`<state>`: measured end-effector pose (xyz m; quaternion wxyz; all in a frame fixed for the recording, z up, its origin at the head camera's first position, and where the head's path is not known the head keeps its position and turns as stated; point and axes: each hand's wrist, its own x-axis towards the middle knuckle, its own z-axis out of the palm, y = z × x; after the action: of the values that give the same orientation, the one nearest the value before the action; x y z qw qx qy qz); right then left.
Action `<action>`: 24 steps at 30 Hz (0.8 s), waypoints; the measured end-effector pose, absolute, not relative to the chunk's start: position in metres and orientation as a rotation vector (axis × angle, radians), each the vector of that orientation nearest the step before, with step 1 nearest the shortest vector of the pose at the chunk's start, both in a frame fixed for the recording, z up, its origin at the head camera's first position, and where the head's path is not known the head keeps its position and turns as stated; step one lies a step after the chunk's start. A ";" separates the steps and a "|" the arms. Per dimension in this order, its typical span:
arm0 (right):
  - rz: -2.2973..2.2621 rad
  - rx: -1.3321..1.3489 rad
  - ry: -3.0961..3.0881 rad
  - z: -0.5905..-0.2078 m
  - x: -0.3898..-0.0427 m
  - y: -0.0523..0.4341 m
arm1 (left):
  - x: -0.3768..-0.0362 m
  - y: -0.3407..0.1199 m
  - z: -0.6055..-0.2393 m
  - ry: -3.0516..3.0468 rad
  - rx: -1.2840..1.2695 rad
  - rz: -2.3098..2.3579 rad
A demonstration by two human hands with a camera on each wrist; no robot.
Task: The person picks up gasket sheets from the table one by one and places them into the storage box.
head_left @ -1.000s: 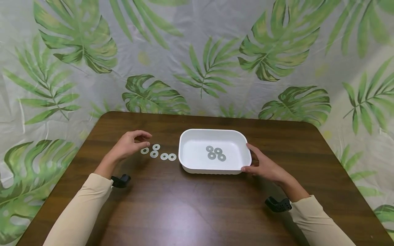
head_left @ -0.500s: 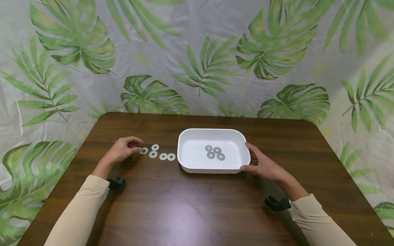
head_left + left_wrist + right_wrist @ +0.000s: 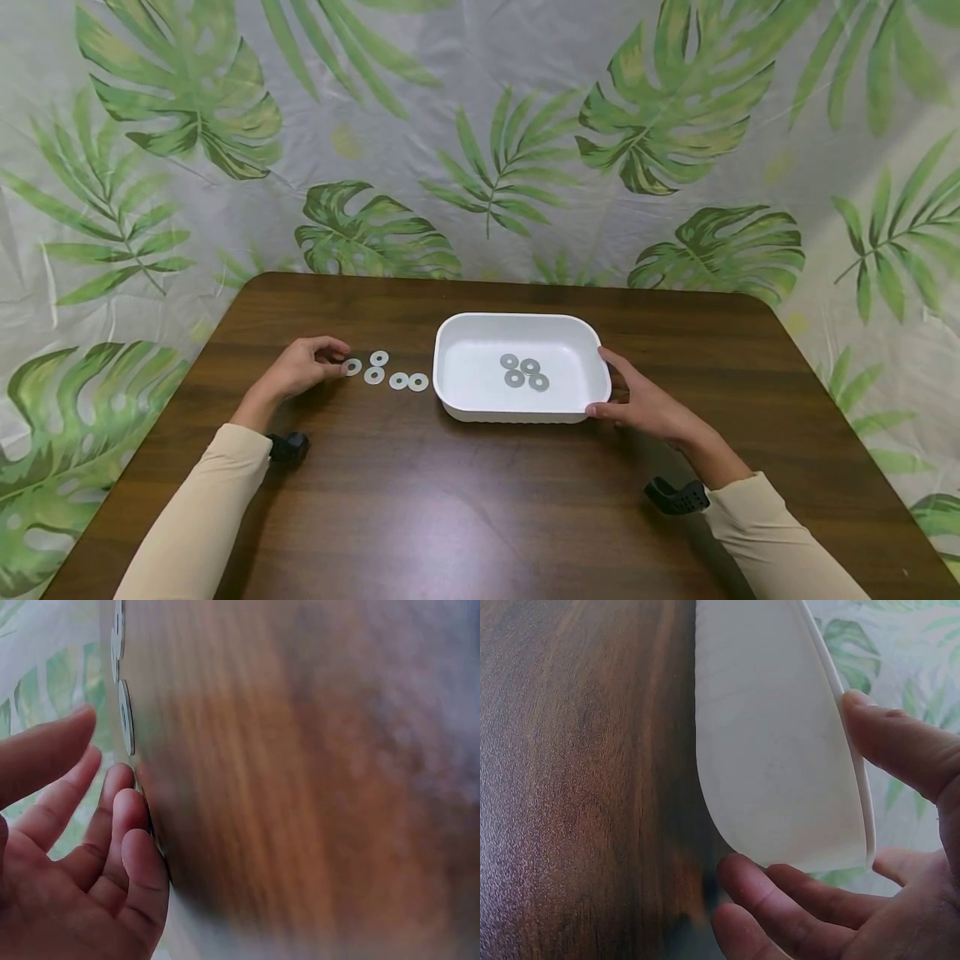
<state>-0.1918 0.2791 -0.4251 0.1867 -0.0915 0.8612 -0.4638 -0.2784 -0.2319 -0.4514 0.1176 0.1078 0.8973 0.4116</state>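
My left hand [image 3: 303, 367] is low over the table at the left end of a scatter of flat metal washers [image 3: 374, 375]. Its fingertips are right at the leftmost washer [image 3: 352, 367]. In the left wrist view the thumb is spread from the loosely bent fingers [image 3: 139, 859], with nothing between them and a washer [image 3: 126, 716] just beyond. My right hand [image 3: 648, 404] grips the right end of a white plastic tub [image 3: 525, 417]. The right wrist view has its thumb on the rim and fingers under the tub's rounded corner. Several washers [image 3: 514, 378] lie inside on the tub's floor.
Everything stands on a dark brown wooden table [image 3: 450, 517] with rounded far corners. A leaf-patterned cloth [image 3: 525, 125] hangs behind it. The tub stands just right of the loose washers.
My left hand has drawn back to the left and slightly down, its fingertips now at the leftmost washer. The right hand keeps its grip on the tub; the washers lie as before.
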 end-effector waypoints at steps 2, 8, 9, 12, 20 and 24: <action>-1.302 -0.257 2.428 -0.425 -0.192 0.279 | -0.280 -0.232 -0.452 2.635 0.320 1.181; -1.315 -0.259 2.417 -0.425 -0.192 0.279 | -0.283 -0.231 -0.455 2.688 0.362 1.066; -1.319 -0.260 2.414 -0.425 -0.192 0.279 | -0.283 -0.230 -0.455 2.703 0.369 1.044; -1.326 -0.259 2.413 -0.426 -0.192 0.279 | -0.284 -0.227 -0.456 2.736 0.370 0.995; -1.321 -0.261 2.422 -0.426 -0.192 0.279 | -0.287 -0.224 -0.455 2.773 0.329 0.925; -1.317 -0.264 2.426 -0.426 -0.192 0.279 | -0.288 -0.222 -0.452 2.767 0.325 0.912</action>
<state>-0.1919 0.2794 -0.4256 0.1831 -0.0935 0.8601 -0.4669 -0.2876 -0.2221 -0.4525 0.1049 0.1102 0.9387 0.3094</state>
